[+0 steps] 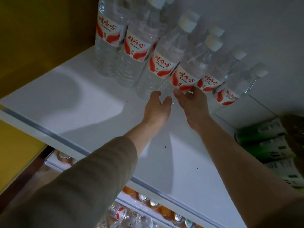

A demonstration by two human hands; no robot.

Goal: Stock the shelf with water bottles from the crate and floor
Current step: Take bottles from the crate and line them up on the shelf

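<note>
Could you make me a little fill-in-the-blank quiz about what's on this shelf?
1. The clear plastic water bottles have ____ caps.
2. Their labels are white and ____.
3. The bottles stand on a ____ shelf board.
4. Both hands, left hand and right hand, reach the same ____.

Missing words: white; red; white; bottle

"Wahaha" on rightmost bottle label (227, 97)

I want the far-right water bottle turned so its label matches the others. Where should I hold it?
Grip the far-right bottle low on its clear body, below the label, reaching from the open shelf front. Neighbours crowd its left side and the wall stands behind.
</note>
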